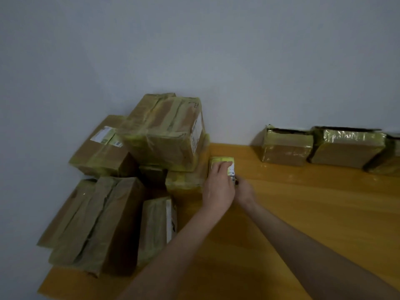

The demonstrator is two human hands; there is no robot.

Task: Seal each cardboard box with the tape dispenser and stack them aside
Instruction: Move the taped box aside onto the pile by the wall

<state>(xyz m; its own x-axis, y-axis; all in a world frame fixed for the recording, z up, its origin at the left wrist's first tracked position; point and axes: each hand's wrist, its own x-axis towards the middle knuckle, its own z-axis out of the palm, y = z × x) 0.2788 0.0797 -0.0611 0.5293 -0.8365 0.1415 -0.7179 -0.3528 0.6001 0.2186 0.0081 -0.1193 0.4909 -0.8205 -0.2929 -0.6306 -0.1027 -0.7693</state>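
Left of view: a pile of taped boxes (160, 135) sits against the wall. They are wrapped in yellowish tape, some stacked, others leaning. We judge these sealed and set aside.

Centre: a small box (221, 161), banded in yellow-green tape with a white label on its near right side, stands on the table just beside the pile's right edge. The left hand (218, 188) lies over its top, fingers together and bent onto it, holding it. The right hand (244, 191) is at the box's near right corner, largely hidden behind the left; we cannot tell how its fingers lie. We judge this box sealed and about to join the pile.

Right: a row of boxes (346, 146) stands along the wall, taped round the sides, with tops apparently open and dark flaps showing. These look left to do. No tape dispenser is in view.

Surface: orange-brown wooden table (303, 202), smooth, faintly glossy. Room: plain pale grey wall (194, 50), dim light.
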